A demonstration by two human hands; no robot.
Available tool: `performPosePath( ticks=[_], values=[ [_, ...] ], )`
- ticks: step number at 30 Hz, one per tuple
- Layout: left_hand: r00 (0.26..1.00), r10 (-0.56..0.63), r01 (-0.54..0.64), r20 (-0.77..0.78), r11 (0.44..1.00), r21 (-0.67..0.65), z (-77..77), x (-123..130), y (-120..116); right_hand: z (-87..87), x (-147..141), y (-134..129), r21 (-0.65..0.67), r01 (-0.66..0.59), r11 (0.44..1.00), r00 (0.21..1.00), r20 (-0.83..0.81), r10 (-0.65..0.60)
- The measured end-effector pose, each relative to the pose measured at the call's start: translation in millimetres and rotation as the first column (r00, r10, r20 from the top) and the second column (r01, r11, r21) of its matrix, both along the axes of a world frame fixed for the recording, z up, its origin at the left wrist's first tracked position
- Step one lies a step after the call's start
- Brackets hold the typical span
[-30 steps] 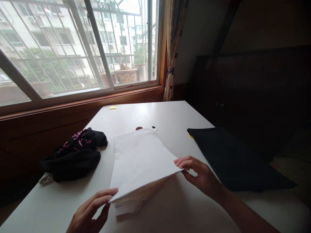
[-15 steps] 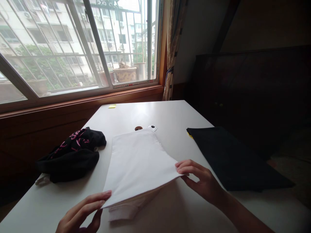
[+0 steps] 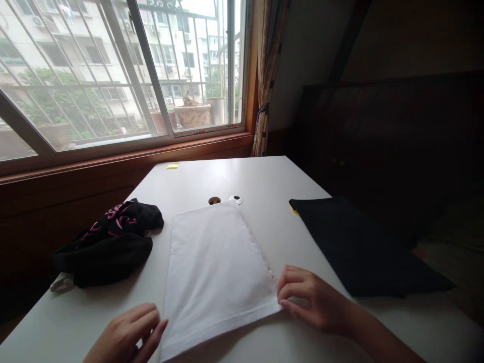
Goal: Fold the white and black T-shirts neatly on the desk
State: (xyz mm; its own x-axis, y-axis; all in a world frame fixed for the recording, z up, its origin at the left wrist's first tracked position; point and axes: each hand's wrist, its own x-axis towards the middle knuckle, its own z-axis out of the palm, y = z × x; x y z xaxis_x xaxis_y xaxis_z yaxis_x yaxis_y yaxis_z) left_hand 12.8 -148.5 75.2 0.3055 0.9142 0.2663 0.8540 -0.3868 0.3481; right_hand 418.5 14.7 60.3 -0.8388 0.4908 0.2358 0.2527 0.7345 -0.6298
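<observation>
A folded white garment [image 3: 215, 272] lies on the white table in front of me, lightly creased, with a stitched hem along its near edge. At its left edge is my left hand [image 3: 126, 333], fingers curled and thumb and finger closed at the cloth's rim. Its exact grip is partly hidden. My right hand [image 3: 313, 297] pinches the garment's near right corner between thumb and bent fingers. Beyond the left hand sits a crumpled black garment [image 3: 113, 247] with pink lettering. A dark folded cloth [image 3: 366, 247] lies flat to the right.
The white table [image 3: 260, 176] has a round brown-rimmed hole [image 3: 215, 200] and a round white fitting [image 3: 236, 199] beyond the garment. A yellow slip [image 3: 173, 165] lies near the far left corner. Behind stand a barred window [image 3: 162, 65] and a curtain [image 3: 264, 91].
The near edge of the white garment has come down and toward me, covering the layer that showed beneath it. Both hands have moved lower, and their fingers are more curled.
</observation>
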Motion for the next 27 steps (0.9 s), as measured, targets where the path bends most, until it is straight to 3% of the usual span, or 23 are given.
performPosePath(
  ticks=[5, 8, 13, 16, 20, 24, 27],
  values=[
    [0.995, 0.012, 0.000, -0.098, 0.993, 0.117, -3.4, 19, 45, 1.5, -22, 10, 0.113, 0.111, 0.987, 0.992, -0.078, -0.103],
    [0.971, 0.046, -0.020, -0.233, 0.994, 0.111, -19.1, 32, 85, -3.0, -53, 20, 0.183, 0.142, 0.973, 0.990, -0.008, -0.143],
    [0.929, 0.169, -0.188, -0.329, 0.982, -0.027, -51.6, 40, 139, -20.7, -107, 42, 0.254, 0.104, 0.962, 0.958, 0.233, -0.166],
    [0.921, 0.215, -0.252, -0.325, 0.965, -0.077, -62.3, 31, 148, -29.2, -119, 54, 0.210, 0.133, 0.969, 0.922, 0.333, -0.199],
    [0.895, 0.299, -0.352, -0.331, 0.929, -0.113, -66.5, 2, 144, -33.7, -109, 69, 0.178, 0.272, 0.946, 0.861, 0.395, -0.322],
    [0.869, 0.371, -0.429, -0.328, 0.895, -0.123, -68.5, -24, 144, -31.1, -99, 83, 0.150, 0.390, 0.909, 0.793, 0.447, -0.414],
    [0.864, 0.392, -0.444, -0.316, 0.889, -0.113, -69.9, -28, 147, -26.7, -110, 93, 0.157, 0.439, 0.885, 0.771, 0.440, -0.461]
  ],
)
